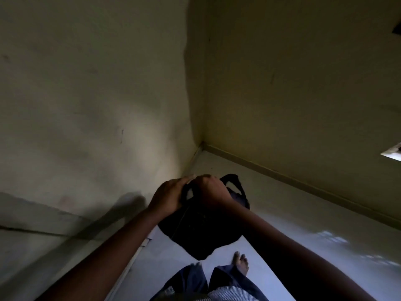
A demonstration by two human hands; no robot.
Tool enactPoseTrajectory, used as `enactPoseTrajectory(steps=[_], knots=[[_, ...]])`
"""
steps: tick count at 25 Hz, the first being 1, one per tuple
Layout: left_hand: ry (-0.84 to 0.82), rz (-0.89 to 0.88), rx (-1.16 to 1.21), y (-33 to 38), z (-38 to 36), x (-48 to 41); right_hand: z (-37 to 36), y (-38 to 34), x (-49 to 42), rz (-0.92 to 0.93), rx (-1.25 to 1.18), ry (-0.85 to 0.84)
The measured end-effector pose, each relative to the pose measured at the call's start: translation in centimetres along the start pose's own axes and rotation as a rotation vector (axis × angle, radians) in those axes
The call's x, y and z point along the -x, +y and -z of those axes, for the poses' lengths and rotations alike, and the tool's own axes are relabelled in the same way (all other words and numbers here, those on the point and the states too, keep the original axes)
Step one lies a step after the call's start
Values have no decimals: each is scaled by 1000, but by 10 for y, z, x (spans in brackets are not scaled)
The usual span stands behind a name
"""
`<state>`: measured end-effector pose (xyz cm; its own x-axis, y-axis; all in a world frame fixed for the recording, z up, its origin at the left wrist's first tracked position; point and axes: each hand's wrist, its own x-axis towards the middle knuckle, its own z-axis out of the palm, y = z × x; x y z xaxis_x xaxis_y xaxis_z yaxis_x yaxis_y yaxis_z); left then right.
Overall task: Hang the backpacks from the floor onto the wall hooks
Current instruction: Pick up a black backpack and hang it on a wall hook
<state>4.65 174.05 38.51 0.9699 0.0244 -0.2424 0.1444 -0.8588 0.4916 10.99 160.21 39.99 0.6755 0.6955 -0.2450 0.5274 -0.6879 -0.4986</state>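
A dark backpack (199, 231) hangs in the air in front of me, above the pale floor (282, 224) near a room corner. My left hand (169, 194) and my right hand (213, 192) both grip its top, close together around the carry loop. A strap (235, 181) arches up behind my right hand. No wall hook shows in this view. The bag's lower part hangs free above my feet.
A yellowish wall (86, 94) stands close on the left and another wall (303, 83) on the right; they meet at the corner (200, 144). My bare foot (240, 262) and trouser legs are below. A bright object edge (393, 154) shows far right.
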Motion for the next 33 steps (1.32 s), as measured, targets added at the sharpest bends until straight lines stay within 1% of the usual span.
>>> enactPoseTrajectory(steps=[2,3,4,6,7,8,9,10,11,12,14,17,20,22,24,27,28,29,30,31,33], knots=[[45,-14,114,-4,5,1,13,5,2,9,-125,-55],[57,-57,130,-5,5,3,20,12,6,42,-130,-92],[83,-105,134,-4,5,7,24,22,10,45,-91,-145],[141,-161,128,-3,0,9,25,41,20,-77,73,-268],[154,-146,129,-3,-4,8,20,49,25,-133,149,-285],[165,-99,132,-5,-9,5,13,51,29,-151,198,-244],[184,-31,138,-6,-13,0,7,54,32,-135,217,-162],[181,47,140,-5,-15,-4,4,52,34,-125,228,-97],[151,86,125,-3,-18,-10,2,50,33,-124,216,-44],[100,80,98,1,-21,-15,3,46,32,-137,183,-4],[19,-13,78,12,-26,-25,4,40,24,-177,97,39],[-43,-134,50,24,-22,-35,3,34,16,-142,-80,-30],[-104,-130,210,22,-3,-41,20,33,14,-109,-153,0],[-74,-152,286,24,11,-48,39,33,15,-124,-145,9],[-44,-154,310,31,21,-51,52,37,18,-156,-161,-5],[77,-112,354,45,29,-59,57,44,33,-211,-117,-49],[121,-89,361,51,32,-63,61,46,38,-230,-181,-13],[146,-80,372,60,35,-69,70,48,44,-254,-264,66],[152,-95,375,70,39,-75,83,48,47,-268,-292,164],[134,-129,372,81,44,-81,99,46,50,-272,-278,246],[95,-254,367,106,56,-86,132,40,58,-236,-222,310]])
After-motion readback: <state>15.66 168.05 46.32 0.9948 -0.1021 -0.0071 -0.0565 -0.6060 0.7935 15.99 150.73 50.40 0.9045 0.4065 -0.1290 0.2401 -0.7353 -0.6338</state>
